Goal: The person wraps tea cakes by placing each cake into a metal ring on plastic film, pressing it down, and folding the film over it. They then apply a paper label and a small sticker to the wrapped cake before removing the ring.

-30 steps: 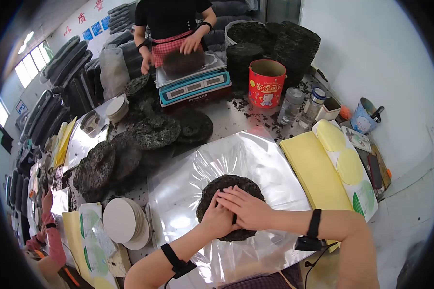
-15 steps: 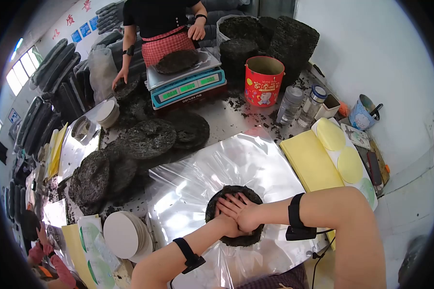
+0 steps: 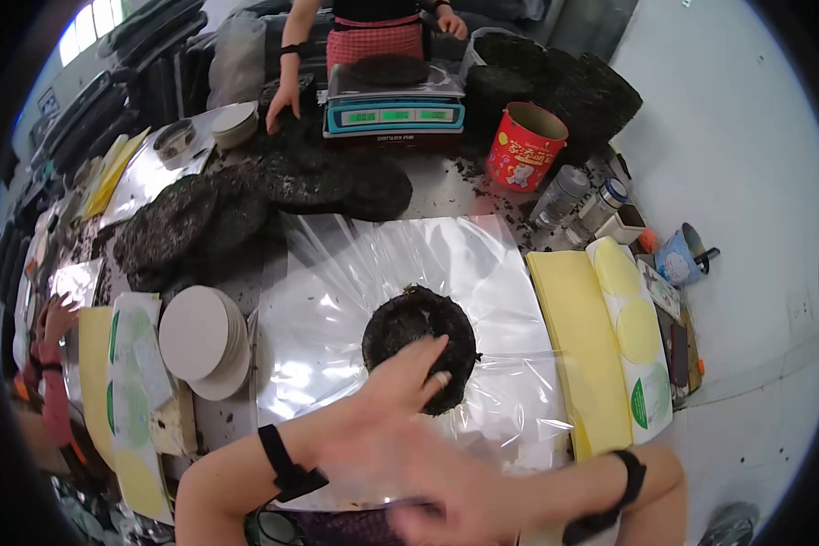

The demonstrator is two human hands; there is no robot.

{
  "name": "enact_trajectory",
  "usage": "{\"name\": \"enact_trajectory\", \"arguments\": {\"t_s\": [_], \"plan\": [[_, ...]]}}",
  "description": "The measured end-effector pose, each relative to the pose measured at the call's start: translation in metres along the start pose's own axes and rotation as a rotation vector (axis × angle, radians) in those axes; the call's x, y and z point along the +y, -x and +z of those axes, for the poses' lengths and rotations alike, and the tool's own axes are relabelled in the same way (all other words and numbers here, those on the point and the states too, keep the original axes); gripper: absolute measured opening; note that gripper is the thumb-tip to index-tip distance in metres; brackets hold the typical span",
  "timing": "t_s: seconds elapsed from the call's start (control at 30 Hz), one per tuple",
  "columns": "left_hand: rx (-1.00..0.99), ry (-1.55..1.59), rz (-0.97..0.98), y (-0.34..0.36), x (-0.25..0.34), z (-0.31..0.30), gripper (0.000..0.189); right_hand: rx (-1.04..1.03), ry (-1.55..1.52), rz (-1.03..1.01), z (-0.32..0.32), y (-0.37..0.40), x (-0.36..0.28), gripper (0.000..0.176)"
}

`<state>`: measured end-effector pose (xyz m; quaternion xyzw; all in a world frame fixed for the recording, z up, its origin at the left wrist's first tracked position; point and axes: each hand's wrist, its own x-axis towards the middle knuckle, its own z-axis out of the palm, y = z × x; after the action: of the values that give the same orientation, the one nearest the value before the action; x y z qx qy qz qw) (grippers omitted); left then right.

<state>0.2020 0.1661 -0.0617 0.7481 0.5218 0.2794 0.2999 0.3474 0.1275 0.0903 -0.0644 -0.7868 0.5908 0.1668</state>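
Note:
A round dark cake of dried, leafy material [image 3: 408, 314] lies on clear plastic film [image 3: 323, 296] over a shiny sheet. My left hand [image 3: 402, 375] is at the near side of the cake, its visible fingers apart and touching or just over the dark surface. Nearer to me, below the cake, my right hand [image 3: 450, 487] is smeared by motion, so its fingers and anything in them cannot be made out. It overlaps the view of my left wrist.
Dark cakes [image 3: 177, 218] lie back left, above a stack of pale discs [image 3: 194, 332]. A scale [image 3: 396, 116] stands behind, where a co-worker's hand [image 3: 287, 105] reaches down. A red tin [image 3: 526, 150], bottles [image 3: 562, 196] and yellow sheets [image 3: 569, 355] are at right. Another person's hand [image 3: 56, 318] shows far left.
My hands were pressed together on the cake. My right hand has come off it toward me, and my left hand has shifted slightly back. The camera view has tilted down.

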Motion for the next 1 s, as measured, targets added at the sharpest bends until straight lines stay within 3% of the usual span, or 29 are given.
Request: {"name": "enact_trajectory", "arguments": {"t_s": [0.03, 0.07, 0.1, 0.17, 0.2, 0.23, 0.3, 0.33, 0.37, 0.4, 0.47, 0.5, 0.57, 0.6, 0.63, 0.67, 0.73, 0.8, 0.87, 0.93, 0.97, 1.0], "plan": [[-0.147, -0.036, -0.083, 0.006, 0.029, -0.014, 0.063, -0.249, 0.256, -0.066, 0.02, -0.009, -0.009, 0.064], [-0.312, -0.072, -0.166, 0.01, 0.046, -0.02, 0.063, -0.246, 0.25, -0.077, 0.024, -0.007, -0.021, 0.064], [-0.326, -0.077, -0.17, 0.017, 0.04, -0.007, 0.063, -0.199, 0.083, -0.167, 0.027, -0.003, -0.036, 0.065], [-0.1, -0.386, 0.115, 0.028, 0.021, 0.016, 0.061, -0.12, -0.238, -0.359, 0.027, -0.002, -0.058, 0.066], [-0.098, -0.398, 0.103, 0.03, 0.017, 0.019, 0.061, -0.089, -0.404, -0.457, 0.028, -0.004, -0.062, 0.067], [-0.093, -0.425, 0.098, 0.028, 0.019, 0.021, 0.058, -0.163, -0.29, -0.446, 0.027, 0.01, -0.05, 0.07], [-0.121, -0.513, 0.066, 0.025, 0.02, 0.026, 0.053, -0.187, 0.01, -0.164, -0.01, 0.04, -0.049, 0.072], [-0.114, -0.522, 0.079, 0.024, 0.019, 0.024, 0.053, -0.198, 0.536, -0.051, -0.008, 0.063, -0.015, 0.07], [-0.086, -0.511, 0.042, 0.023, 0.022, 0.024, 0.052, 0.073, 0.66, 0.085, -0.005, 0.101, 0.023, 0.072], [-0.058, -0.499, 0.009, 0.021, 0.024, 0.027, 0.051, -0.111, 1.221, 0.279, -0.023, 0.134, 0.055, 0.069], [-0.026, -0.537, 0.031, 0.018, 0.025, 0.03, 0.056, -0.066, 1.693, 0.426, -0.066, 0.184, 0.106, 0.059], [-0.04, -0.507, 0.008, 0.018, 0.031, 0.026, 0.059, -0.055, 1.704, 0.425, -0.068, 0.177, 0.092, 0.059], [-0.022, -0.496, 0.054, 0.018, 0.028, 0.026, 0.068, 0.397, 1.631, 0.006, -0.054, 0.15, 0.047, 0.045], [-0.042, -0.497, 0.054, 0.023, 0.026, 0.03, 0.068, 0.427, 1.672, -0.198, -0.025, 0.148, 0.041, 0.04], [-0.044, -0.505, 0.065, 0.023, 0.024, 0.03, 0.068, 0.46, 1.789, -0.775, 0.015, 0.169, 0.101, 0.036], [-0.041, -0.518, 0.086, 0.02, 0.024, 0.028, 0.068, 0.482, 1.806, -0.763, 0.024, 0.174, 0.109, 0.036], [-0.061, -0.478, 0.085, 0.022, 0.027, 0.023, 0.067, -0.351, 0.741, -0.449, 0.037, 0.182, 0.11, 0.047], [-0.066, -0.435, 0.063, 0.022, 0.031, 0.023, 0.066, -0.355, 0.824, 0.309, -0.018, 0.168, 0.121, 0.055], [-0.093, -0.493, 0.022, 0.021, 0.033, 0.023, 0.056, 0.376, 1.076, 0.288, -0.05, 0.143, 0.158, 0.068], [-0.092, -0.511, 0.027, 0.021, 0.025, 0.03, 0.05, 0.358, 1.129, -0.218, -0.07, 0.093, 0.161, 0.082], [-0.094, -0.526, 0.033, 0.02, 0.017, 0.031, 0.045, 0.365, 1.124, -0.224, -0.07, 0.071, 0.17, 0.082], [-0.097, -0.536, 0.028, 0.019, 0.005, 0.032, 0.045, 0.207, 1.103, -0.116, -0.067, 0.05, 0.179, 0.084]]}}
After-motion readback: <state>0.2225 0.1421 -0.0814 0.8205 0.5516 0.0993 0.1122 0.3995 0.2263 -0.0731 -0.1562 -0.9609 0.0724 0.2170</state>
